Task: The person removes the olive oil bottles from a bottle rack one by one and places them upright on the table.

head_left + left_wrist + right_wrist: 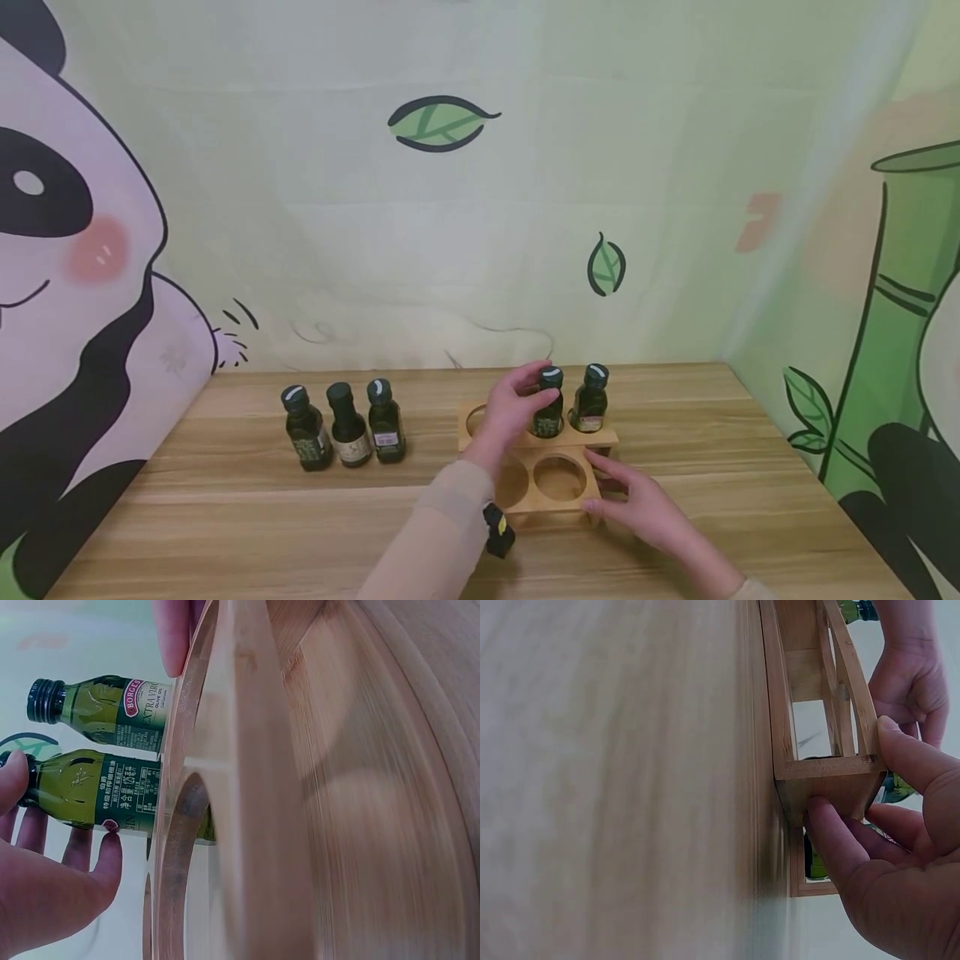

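Observation:
My left hand holds a small dark-green olive oil bottle, which stands upright in the middle back hole of a two-tier wooden rack. In the left wrist view the thumb lies at the black cap and the fingers curl along the bottle. Another olive oil bottle sits in the back-right hole beside it. My right hand grips the rack's right end; in the right wrist view its thumb is on the top edge and its fingers press the end panel. Part of the front row hides behind my left forearm.
To the left on the wooden table stand three more dark bottles, a left one, a middle one and a right one. A printed cloth hangs behind the table. A small black device is on my left wrist.

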